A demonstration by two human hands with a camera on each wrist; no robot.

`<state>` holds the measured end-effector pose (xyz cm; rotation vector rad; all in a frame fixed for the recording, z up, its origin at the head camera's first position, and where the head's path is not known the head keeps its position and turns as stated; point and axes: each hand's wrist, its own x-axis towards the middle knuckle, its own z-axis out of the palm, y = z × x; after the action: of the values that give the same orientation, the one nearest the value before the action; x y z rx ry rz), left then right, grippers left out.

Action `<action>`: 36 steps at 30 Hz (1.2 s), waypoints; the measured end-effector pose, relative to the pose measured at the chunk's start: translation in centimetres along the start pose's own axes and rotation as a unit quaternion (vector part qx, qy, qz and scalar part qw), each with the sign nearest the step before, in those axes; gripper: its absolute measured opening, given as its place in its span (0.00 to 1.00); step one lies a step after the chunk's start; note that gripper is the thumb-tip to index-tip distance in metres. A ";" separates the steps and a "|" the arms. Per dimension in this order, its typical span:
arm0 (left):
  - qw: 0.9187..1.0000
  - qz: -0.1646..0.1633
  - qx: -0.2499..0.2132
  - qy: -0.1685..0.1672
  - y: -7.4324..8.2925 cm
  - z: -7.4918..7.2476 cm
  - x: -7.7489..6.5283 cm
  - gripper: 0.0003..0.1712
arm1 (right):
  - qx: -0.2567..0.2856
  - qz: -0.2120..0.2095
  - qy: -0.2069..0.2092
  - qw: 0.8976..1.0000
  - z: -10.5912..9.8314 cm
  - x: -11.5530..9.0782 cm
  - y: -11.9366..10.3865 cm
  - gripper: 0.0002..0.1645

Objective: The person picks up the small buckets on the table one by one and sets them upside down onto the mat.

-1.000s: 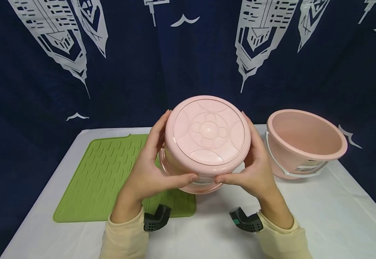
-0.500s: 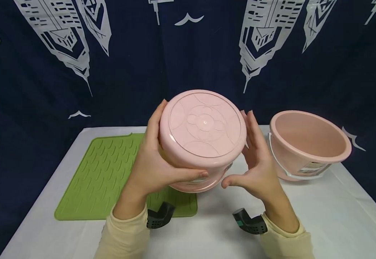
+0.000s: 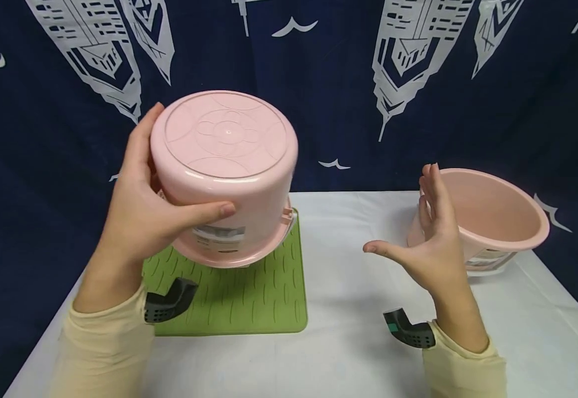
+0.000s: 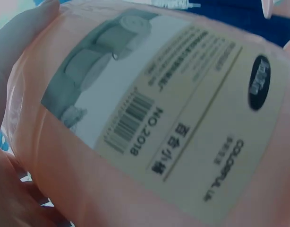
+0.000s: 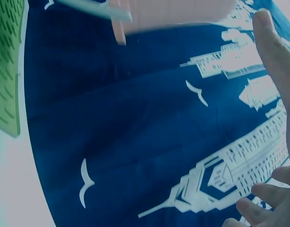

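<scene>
My left hand (image 3: 145, 210) grips a pink bucket (image 3: 229, 138) near its base, thumb across the front and fingers round the left side. The bucket is upside down and tilted, its moulded bottom facing up, and hangs above the green mat (image 3: 269, 298). In the left wrist view a printed label (image 4: 183, 109) on its wall fills much of the picture. My right hand (image 3: 435, 249) is raised with fingers straight and thumb spread, holding nothing. It stands in front of a second pink bucket (image 3: 498, 204), hiding part of that bucket's left side.
A white cloth covers the table (image 3: 339, 342). The second bucket stands upright at the right, its mouth showing. Behind the table hangs a dark blue curtain (image 3: 289, 66) with white building and bird shapes. Black cameras sit on both wrists.
The right hand has let go of the held bucket and moved right. The left hand has carried that bucket left and up, over the green mat.
</scene>
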<state>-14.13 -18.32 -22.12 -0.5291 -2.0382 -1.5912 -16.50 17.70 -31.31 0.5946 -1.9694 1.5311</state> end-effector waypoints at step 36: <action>0.953 -0.227 0.181 -0.089 -15.3 -13.0 -1.8 0.70 | -0.213 0.338 0.283 0.872 -8.7 -0.8 3.1 0.70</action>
<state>-19.67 -34.61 -32.57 -0.0657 -2.6567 -1.3830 -16.50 26.86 -32.45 -0.7350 -2.0025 1.3235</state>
